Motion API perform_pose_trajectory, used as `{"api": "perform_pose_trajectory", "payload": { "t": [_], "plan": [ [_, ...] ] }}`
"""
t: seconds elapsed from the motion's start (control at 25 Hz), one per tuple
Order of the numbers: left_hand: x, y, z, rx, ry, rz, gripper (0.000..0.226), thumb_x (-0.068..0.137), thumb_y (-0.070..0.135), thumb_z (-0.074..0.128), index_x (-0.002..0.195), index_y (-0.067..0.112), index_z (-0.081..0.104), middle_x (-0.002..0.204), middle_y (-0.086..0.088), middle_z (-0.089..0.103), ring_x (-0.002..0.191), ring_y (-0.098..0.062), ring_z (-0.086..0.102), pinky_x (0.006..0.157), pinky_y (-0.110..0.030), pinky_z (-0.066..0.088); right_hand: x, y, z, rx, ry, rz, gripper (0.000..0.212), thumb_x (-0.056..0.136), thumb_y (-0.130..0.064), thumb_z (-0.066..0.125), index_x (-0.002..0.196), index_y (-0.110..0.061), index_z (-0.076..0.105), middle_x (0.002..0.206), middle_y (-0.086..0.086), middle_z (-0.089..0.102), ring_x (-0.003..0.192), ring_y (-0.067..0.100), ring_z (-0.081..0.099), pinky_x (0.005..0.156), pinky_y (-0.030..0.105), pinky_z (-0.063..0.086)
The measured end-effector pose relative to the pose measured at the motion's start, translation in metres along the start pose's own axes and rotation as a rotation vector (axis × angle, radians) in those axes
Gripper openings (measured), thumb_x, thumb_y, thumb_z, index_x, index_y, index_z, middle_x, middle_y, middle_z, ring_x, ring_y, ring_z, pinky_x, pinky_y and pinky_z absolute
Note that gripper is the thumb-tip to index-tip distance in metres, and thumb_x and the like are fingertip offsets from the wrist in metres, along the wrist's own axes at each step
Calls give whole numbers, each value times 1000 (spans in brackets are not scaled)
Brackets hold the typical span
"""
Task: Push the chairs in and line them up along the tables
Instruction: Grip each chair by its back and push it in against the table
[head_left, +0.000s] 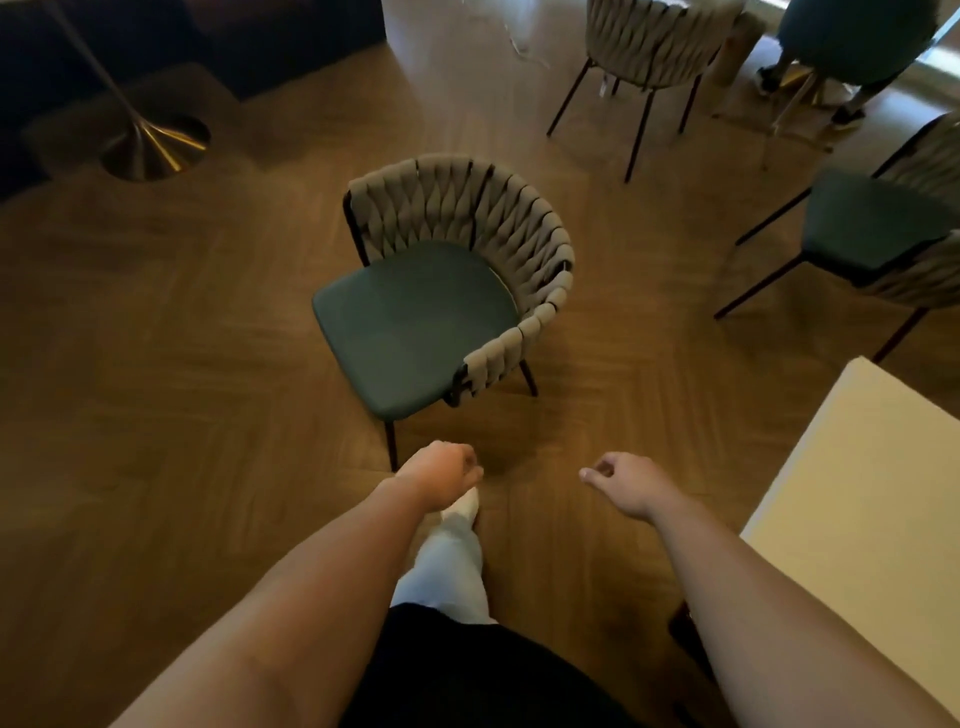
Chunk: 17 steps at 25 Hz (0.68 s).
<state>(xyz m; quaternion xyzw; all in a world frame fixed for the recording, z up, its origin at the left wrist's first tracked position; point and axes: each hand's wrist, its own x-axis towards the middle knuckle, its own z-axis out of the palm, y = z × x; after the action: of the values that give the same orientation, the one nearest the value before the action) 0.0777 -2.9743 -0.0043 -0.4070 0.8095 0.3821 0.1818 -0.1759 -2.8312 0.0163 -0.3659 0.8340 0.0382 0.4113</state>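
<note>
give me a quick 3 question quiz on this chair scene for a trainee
1. True or false: the left hand grips the woven back of the nearest chair.
2. Where does the white table lie relative to the person? A) to their right B) to their left C) behind the nearest chair
3. Fill in: the nearest chair's seat cushion is dark ____.

Key:
1. False. Neither the left hand nor the right hand touches the chair; both hang over the floor with loosely curled fingers.
2. A
3. green
</note>
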Motion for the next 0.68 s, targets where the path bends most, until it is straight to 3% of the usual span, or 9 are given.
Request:
{"api": "perform_pose_trajectory", "payload": {
  "t": [0.16,0.32,0.48,0.68],
  "plan": [
    [109,27,-41,20,-40,-3,31,104,43,52,126,25,64,105,5,68,93,-11,65,87,-34,58,82,-6,-67,16,-5,6,53,98,-57,53,135,-19,60,132,4,64,118,24,59,94,35,49],
    [207,60,-88,71,-99,-4,35,104,42,50,130,21,63,115,-1,68,104,-18,65,96,-41,56,149,1,-126,23,-73,94,55,98,-59,51,136,-19,59,133,4,63,117,23,60,96,36,50],
    [277,99,-135,86,-163,-25,34,106,39,48,128,18,63,109,-2,65,96,-18,63,89,-36,56,199,2,-179,103,-108,117,55,98,-56,53,137,-18,58,133,4,63,119,23,58,96,34,48],
    [351,144,-161,16,-153,-98,37,105,41,48,135,22,60,113,-3,66,99,-19,65,93,-38,57,274,23,-252,94,-151,71,52,99,-53,54,136,-18,58,132,4,63,115,21,59,92,33,47]
  ]
}}
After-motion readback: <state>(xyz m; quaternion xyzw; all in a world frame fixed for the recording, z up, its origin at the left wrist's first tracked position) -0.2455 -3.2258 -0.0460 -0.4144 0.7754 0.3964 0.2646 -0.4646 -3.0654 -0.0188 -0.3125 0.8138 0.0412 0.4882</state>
